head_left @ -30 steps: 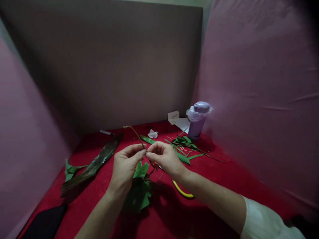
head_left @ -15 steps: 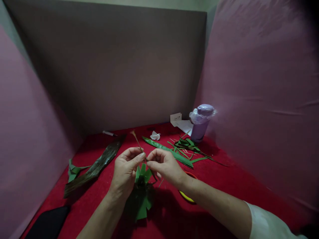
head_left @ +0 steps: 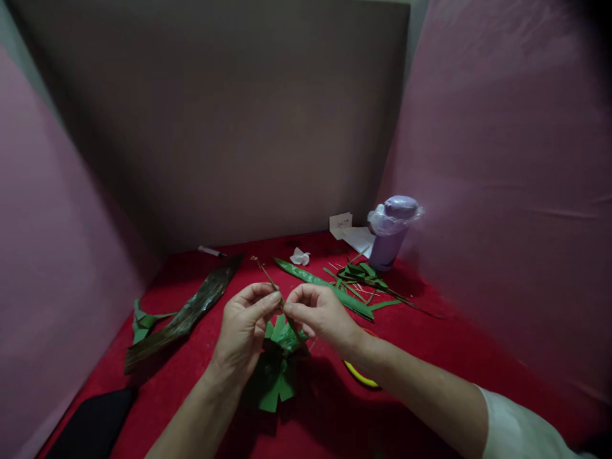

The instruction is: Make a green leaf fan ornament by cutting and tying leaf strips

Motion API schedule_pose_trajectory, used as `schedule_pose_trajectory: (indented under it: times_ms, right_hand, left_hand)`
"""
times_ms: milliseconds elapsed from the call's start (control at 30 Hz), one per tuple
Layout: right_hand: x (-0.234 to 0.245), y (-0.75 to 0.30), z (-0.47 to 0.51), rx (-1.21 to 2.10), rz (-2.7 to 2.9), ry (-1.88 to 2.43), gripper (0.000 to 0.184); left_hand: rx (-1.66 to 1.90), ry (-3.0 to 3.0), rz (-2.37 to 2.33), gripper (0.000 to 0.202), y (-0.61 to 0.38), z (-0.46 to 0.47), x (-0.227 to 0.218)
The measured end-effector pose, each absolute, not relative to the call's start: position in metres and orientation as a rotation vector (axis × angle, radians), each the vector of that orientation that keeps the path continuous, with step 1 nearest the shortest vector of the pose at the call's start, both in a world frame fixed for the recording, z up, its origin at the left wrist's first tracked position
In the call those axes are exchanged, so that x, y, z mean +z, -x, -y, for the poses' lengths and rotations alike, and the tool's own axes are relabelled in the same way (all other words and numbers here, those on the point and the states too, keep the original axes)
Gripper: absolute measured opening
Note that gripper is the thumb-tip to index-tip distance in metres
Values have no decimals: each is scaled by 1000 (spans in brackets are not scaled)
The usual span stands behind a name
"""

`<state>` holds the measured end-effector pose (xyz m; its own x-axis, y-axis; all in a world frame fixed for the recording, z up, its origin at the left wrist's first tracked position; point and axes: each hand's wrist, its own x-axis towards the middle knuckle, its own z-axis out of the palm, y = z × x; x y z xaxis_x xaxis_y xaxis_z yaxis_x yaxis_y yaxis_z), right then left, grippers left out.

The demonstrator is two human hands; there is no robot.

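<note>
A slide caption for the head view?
Over a red table, the left hand and right hand pinch a thin stem above cut green leaves.

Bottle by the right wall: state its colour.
The bottle is pale purple, seen best in the head view.

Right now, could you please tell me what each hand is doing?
Left hand: pinched shut on the thin stem.
Right hand: pinched shut on the same stem.

Both hands [head_left: 282,315] on thin stem [head_left: 266,274]
</note>
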<state>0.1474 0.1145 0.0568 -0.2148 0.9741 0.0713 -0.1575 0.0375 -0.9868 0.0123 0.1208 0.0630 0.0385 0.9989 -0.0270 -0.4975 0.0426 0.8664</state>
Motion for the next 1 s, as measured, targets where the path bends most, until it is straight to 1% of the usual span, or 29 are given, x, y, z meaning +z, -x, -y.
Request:
schedule_pose_trajectory:
  times_ms: [267,433,500,600,833,1000]
  right_hand:
    - [54,-146,-115,1428,1296,939,13]
    - [54,-145,-113,1388,1258,962,24]
    - [56,-145,-113,1379,1231,948,26]
    - [57,-146,-112,1368,1189,927,25]
    - [51,-145,-110,1208,1261,954,19]
    - [51,-145,-109,1218,1288,954,19]
  left_hand:
    - [1398,-791,-851,17,-13,-123,65]
    - [1416,-816,-856,17,-15,-123,66]
    - [1420,-807,-854,19,-16,-123,65]
    - [1403,-800,-857,22,-17,-122,63]
    - [1326,-912,-922,19,-18,-118,62]
    - [1322,-902,-868,17,-17,-118,64]
